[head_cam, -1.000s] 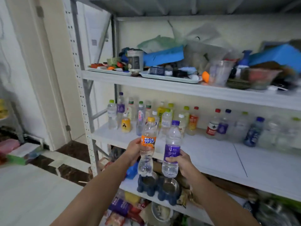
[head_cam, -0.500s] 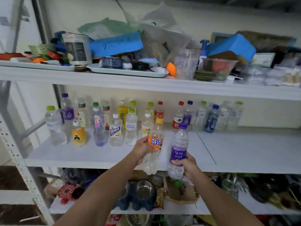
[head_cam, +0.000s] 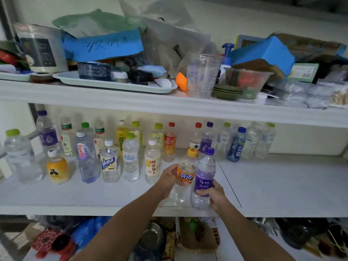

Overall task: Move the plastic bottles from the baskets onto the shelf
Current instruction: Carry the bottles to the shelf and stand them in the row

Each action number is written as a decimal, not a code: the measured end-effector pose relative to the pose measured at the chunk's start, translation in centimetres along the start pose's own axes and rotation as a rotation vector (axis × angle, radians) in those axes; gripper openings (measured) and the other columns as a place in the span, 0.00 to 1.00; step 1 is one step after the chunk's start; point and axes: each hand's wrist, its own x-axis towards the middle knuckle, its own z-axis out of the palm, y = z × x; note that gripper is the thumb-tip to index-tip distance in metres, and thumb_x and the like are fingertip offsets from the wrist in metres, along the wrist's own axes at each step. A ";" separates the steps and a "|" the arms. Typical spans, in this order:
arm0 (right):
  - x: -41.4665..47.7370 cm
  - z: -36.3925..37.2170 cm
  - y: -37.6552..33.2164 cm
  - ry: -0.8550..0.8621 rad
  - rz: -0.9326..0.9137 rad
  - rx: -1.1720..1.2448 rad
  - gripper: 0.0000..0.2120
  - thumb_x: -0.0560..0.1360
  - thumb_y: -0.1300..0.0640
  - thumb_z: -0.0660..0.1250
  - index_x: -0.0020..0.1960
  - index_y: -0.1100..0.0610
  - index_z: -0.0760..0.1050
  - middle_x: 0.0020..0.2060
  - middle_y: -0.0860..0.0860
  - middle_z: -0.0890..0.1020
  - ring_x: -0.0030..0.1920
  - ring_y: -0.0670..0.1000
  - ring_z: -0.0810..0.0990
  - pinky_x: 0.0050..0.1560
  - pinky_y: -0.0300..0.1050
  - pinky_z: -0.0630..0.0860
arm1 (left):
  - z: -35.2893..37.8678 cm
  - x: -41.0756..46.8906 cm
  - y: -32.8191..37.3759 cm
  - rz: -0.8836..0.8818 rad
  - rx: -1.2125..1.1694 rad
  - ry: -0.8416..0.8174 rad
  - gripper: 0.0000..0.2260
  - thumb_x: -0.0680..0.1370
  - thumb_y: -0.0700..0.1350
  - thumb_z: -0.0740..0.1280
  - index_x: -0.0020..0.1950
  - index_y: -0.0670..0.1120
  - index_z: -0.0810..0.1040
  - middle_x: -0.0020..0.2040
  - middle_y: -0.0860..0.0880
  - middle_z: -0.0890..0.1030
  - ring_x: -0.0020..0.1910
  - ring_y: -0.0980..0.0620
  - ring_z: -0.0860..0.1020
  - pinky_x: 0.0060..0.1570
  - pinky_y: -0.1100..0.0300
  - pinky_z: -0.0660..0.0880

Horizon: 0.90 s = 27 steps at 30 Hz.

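My left hand [head_cam: 168, 180] grips a clear bottle with an orange label and yellow cap [head_cam: 185, 176]. My right hand [head_cam: 216, 195] grips a clear bottle with a purple label and purple cap [head_cam: 204, 180]. Both bottles are upright, side by side, their bases just above the front of the white middle shelf [head_cam: 282, 185]. Several plastic bottles [head_cam: 130, 157] stand in rows on the left and back of that shelf. No basket is in view.
The upper shelf [head_cam: 169, 104] is crowded with trays, a clear measuring cup [head_cam: 202, 76], blue boxes and bags. The lower shelf [head_cam: 231, 249] holds metal bowls, toys and packets. The right half of the middle shelf is bare white board.
I have come closer to the shelf and both hands have carried the two bottles forward and lower, from in front of the shelf edge to over its front surface.
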 end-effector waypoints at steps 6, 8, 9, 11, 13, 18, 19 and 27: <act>4.0 -1.0 -0.4 -0.078 0.021 -0.018 0.29 0.59 0.80 0.71 0.55 0.58 0.76 0.48 0.57 0.83 0.49 0.56 0.80 0.42 0.46 0.78 | 0.8 2.2 -1.2 0.005 -0.039 0.060 0.27 0.65 0.23 0.70 0.56 0.48 0.77 0.54 0.47 0.81 0.54 0.49 0.78 0.49 0.57 0.79; 5.2 -1.3 -0.1 -0.100 0.032 -0.004 0.30 0.59 0.81 0.70 0.56 0.59 0.75 0.49 0.58 0.82 0.50 0.58 0.80 0.43 0.48 0.78 | 0.8 2.6 -1.5 0.020 -0.059 0.071 0.27 0.66 0.23 0.69 0.61 0.44 0.75 0.57 0.43 0.80 0.56 0.46 0.78 0.51 0.55 0.78; 5.7 -1.4 0.0 -0.110 0.043 0.007 0.30 0.60 0.81 0.69 0.57 0.60 0.75 0.48 0.57 0.82 0.50 0.57 0.80 0.43 0.48 0.78 | 0.6 2.7 -1.5 0.021 -0.066 0.073 0.28 0.67 0.23 0.69 0.63 0.42 0.74 0.58 0.41 0.80 0.58 0.45 0.77 0.54 0.54 0.77; 6.6 -1.3 0.1 -0.136 0.061 0.033 0.28 0.61 0.82 0.68 0.56 0.61 0.75 0.46 0.57 0.82 0.48 0.56 0.80 0.43 0.48 0.78 | 0.2 2.7 -1.7 0.012 -0.083 0.077 0.30 0.67 0.23 0.68 0.67 0.40 0.72 0.59 0.41 0.79 0.59 0.44 0.76 0.59 0.51 0.74; 7.4 -1.2 0.2 -0.169 0.053 0.016 0.28 0.60 0.83 0.67 0.55 0.61 0.75 0.47 0.58 0.81 0.48 0.57 0.79 0.43 0.48 0.78 | -0.2 2.6 -2.1 0.005 -0.097 0.089 0.31 0.67 0.23 0.69 0.68 0.41 0.71 0.60 0.42 0.78 0.60 0.45 0.76 0.60 0.52 0.74; 8.3 -0.9 0.4 -0.229 0.040 -0.073 0.26 0.61 0.80 0.70 0.54 0.60 0.77 0.49 0.60 0.82 0.47 0.57 0.80 0.46 0.50 0.79 | -0.3 2.0 -4.3 -0.042 0.098 0.124 0.34 0.65 0.25 0.73 0.67 0.46 0.72 0.61 0.48 0.80 0.62 0.49 0.76 0.53 0.60 0.76; 8.2 -1.0 0.5 -0.232 0.050 -0.087 0.23 0.63 0.78 0.71 0.52 0.58 0.77 0.48 0.59 0.82 0.46 0.56 0.81 0.43 0.49 0.79 | -0.2 1.9 -4.8 -0.056 0.191 0.152 0.33 0.65 0.27 0.74 0.66 0.48 0.73 0.59 0.51 0.80 0.62 0.50 0.76 0.52 0.63 0.75; 7.4 -2.2 1.7 -0.272 -0.337 -0.588 0.16 0.62 0.67 0.79 0.45 0.57 0.78 0.41 0.53 0.84 0.44 0.53 0.83 0.47 0.49 0.80 | 1.0 2.1 -8.0 -0.036 0.869 0.377 0.33 0.64 0.44 0.80 0.66 0.46 0.71 0.59 0.46 0.70 0.60 0.49 0.69 0.61 0.60 0.68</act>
